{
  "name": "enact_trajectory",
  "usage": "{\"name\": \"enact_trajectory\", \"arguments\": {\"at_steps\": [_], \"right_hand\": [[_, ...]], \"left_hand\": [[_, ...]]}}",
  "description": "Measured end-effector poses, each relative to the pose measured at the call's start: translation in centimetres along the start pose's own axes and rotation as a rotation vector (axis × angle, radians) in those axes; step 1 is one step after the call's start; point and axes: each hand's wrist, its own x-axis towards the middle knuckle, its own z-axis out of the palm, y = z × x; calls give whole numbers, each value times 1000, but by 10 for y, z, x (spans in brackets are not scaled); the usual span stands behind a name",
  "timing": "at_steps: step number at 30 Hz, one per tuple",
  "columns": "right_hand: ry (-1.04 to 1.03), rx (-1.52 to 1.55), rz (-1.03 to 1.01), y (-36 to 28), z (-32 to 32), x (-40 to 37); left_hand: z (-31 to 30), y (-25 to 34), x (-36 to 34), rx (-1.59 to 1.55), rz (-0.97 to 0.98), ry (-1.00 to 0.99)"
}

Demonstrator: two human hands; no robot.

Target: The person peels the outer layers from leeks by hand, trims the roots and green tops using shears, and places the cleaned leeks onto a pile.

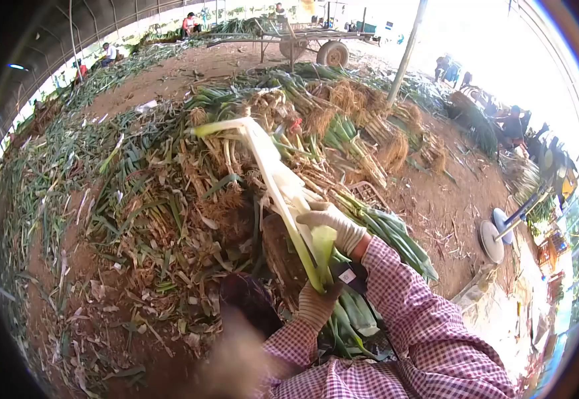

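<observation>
My left hand, in a pale work glove, is closed round the green part of a leek near my lap. The leek's long pale stalk reaches up and away, and its far end bends to the left. Higher up, my right hand, gloved too, has its fingers wrapped on the pale layers of the same leek. Trimmed leeks with green leaves lie under and beyond my right forearm. A small dark object with a white label sits by my right wrist.
Piles of rooted leeks lie ahead, with leaf scraps at the left. A metal pole rises beyond them, and a wheeled cart stands at the back. Round discs are at the right. Several people sit far off.
</observation>
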Motion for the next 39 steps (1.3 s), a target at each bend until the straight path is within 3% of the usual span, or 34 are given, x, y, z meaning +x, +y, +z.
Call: {"name": "enact_trajectory", "arguments": {"at_steps": [1, 2, 3, 5, 7, 9, 10, 11, 12, 13, 14, 17, 18, 20, 21, 22, 23, 24, 25, 26, 27, 29, 31, 33, 35, 36, 37, 38, 39], "right_hand": [[63, 107, -8, -6, 7, -1], [-34, 200, -145, 15, 6, 9], [-45, 242, -51, 24, 34, -25], [-141, 404, 131, -13, 6, -22], [-107, 334, 190, -28, 6, -10], [-78, 209, -67, -36, 15, -10], [-31, 114, -88, -33, 13, -8], [-36, 114, -78, -26, 8, -6], [-46, 91, 91, -21, -1, -6], [-49, 51, 254, -20, -11, -8], [-12, 111, 153, -57, -7, -29], [1, 223, 148, -71, -21, -51], [-26, 248, 118, -102, -12, -71], [-136, 216, 37, -104, -19, -82], [-247, 184, -46, -106, -22, -87], [-102, 297, 162, -104, -18, -93], [-96, 294, 157, -103, -18, -96], [-40, 142, 130, -100, -19, -99], [13, -8, 107, -99, -19, -103], [-17, 92, 164, -103, -19, -108], [-8, 100, 157, -105, -16, -111], [71, 136, 91, -112, -16, -116], [52, 64, 103, -116, -34, -121], [-95, 185, 279, -118, -46, -128], [-134, 281, 296, -102, -46, -136], [-170, 70, -185, -77, -55, -132], [-197, -153, -666, -86, -50, -130], [-129, 37, 106, -101, -49, -130], [-127, 42, 94, -111, -50, -134]], "left_hand": [[-4, 1, 3, 65, -5, -26], [-7, 0, 4, 130, -15, -50], [-5, -12, -42, 103, -115, -60], [15, -7, -13, 26, -4, -58], [18, 4, -6, -69, -70, -87], [20, -5, -3, -171, 36, -105], [21, -10, 0, -182, 32, -101], [16, -12, 2, -313, 35, -208], [9, -14, 4, -443, 39, -317], [0, -11, 10, -556, 69, -256], [-17, -1, 20, -664, 95, -193], [-65, 21, 54, -508, 161, 140], [-72, 26, 67, -496, 194, 245], [-74, 31, 99, -432, 65, 438], [-76, 36, 116, -436, 73, 433], [-81, 37, 134, -445, 192, 419], [-87, 38, 151, -451, 309, 403], [-90, 35, 166, -451, 308, 395], [-93, 31, 178, -461, 259, 204], [-97, 25, 187, -465, 211, 13], [-100, 11, 191, -454, 212, 4], [-101, -9, 192, -273, 468, -70], [-103, 45, 141, -93, 167, 79], [-117, 51, 134, -110, 241, 196], [-149, 64, 114, 48, 263, 272], [-163, 63, 113, 57, 270, 267], [-177, 63, 112, 292, 337, 299], [-190, 65, 114, 531, 403, 332], [-200, 77, 105, 587, 339, 426]]}}
